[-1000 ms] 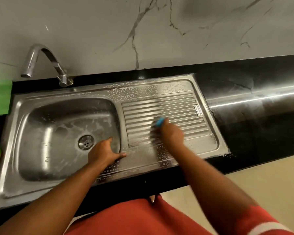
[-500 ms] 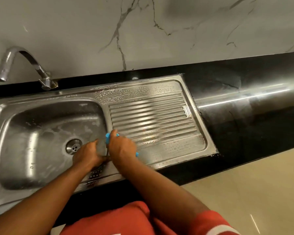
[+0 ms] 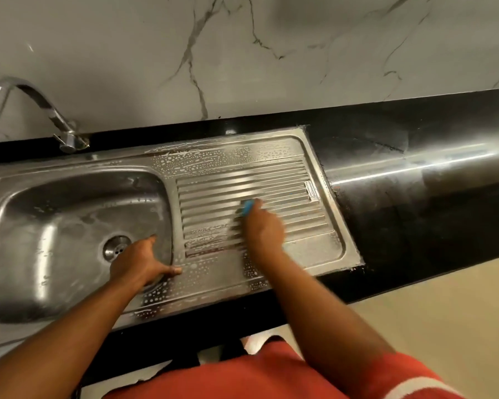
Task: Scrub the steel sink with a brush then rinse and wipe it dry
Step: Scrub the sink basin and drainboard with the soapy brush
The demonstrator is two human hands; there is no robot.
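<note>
The steel sink (image 3: 323,249) has a basin on the left and a ribbed drainboard on the right, both streaked with soapy foam. My right hand (image 3: 264,228) grips a blue brush (image 3: 247,207) and presses it onto the ribs in the middle of the drainboard; the hand is motion-blurred and hides most of the brush. My left hand (image 3: 140,263) rests on the basin's right rim, fingers inside the basin beside the drain (image 3: 116,249), thumb on the flat steel.
A steel tap (image 3: 26,110) curves over the back left corner. Black glossy countertop (image 3: 429,191) runs to the right of the sink, below a marble-patterned wall (image 3: 242,53). Beige floor (image 3: 444,312) lies at the lower right.
My right hand has swept the brush from the drainboard's left edge near the basin rightward and back onto the middle ribs. My left hand has stayed on the basin rim.
</note>
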